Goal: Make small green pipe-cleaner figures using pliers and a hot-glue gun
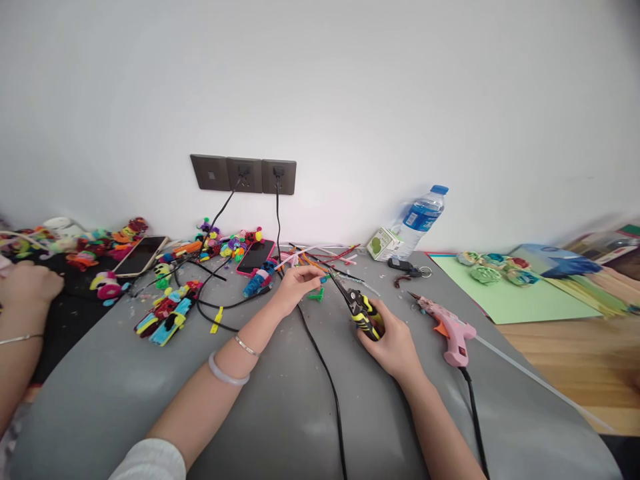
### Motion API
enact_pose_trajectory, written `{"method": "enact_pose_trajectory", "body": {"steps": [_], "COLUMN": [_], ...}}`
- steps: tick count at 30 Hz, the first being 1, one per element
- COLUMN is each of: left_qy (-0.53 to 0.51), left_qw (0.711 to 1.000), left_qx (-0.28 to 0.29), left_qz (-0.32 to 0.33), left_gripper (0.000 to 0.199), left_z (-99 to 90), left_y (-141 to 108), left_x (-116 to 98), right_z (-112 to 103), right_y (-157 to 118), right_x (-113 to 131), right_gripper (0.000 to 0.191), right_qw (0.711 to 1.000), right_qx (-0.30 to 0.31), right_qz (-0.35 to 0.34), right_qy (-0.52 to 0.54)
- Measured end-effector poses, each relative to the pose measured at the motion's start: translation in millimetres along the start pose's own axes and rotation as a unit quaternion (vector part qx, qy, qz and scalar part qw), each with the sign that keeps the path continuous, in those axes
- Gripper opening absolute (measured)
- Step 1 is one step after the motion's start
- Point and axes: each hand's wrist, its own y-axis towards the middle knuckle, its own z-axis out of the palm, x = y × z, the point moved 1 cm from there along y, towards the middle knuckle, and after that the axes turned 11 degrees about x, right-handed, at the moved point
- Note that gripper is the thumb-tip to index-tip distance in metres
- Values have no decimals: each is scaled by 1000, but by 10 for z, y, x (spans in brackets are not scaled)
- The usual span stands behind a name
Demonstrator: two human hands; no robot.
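My left hand (299, 288) is closed in a pinch on a small blue-green piece (324, 279), perhaps a bit of pipe cleaner; its exact kind is too small to make out. Wrapped around yellow-and-black handles, my right hand (389, 337) grips a pair of pliers (361, 310). The long dark jaws point up and left, with their tip close to the blue-green piece; whether they touch it I cannot tell. Just beneath my left fingertips lies a small green plastic piece (316, 295). Loose pipe cleaners (340, 255) lie behind both hands.
A pink glue gun (453, 333) rests at right, its cord running forward. Behind stand a water bottle (423, 223) and a small box (383, 244). Black cables (325, 367) cross the grey table (280, 407). Pipe-cleaner figures (170, 310) lie left, near another person's hand (31, 288).
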Motion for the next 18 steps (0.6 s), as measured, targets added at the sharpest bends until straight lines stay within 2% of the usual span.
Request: {"method": "enact_pose_trajectory", "body": {"steps": [11, 18], "left_qy": [26, 32], "left_qw": [1000, 999], "left_qx": [-4, -5], "left_qz": [16, 16], "left_gripper": [28, 29], "left_z": [-2, 9], "left_y": [-9, -3], "left_x": [-42, -44], "right_z": [2, -2], "right_y": [-16, -15], "right_x": [-17, -6], "right_gripper": [41, 42], "right_qw": [1000, 1000], "right_qx": [5, 4], "right_qz": [-10, -9], "right_qy": [-1, 2]}}
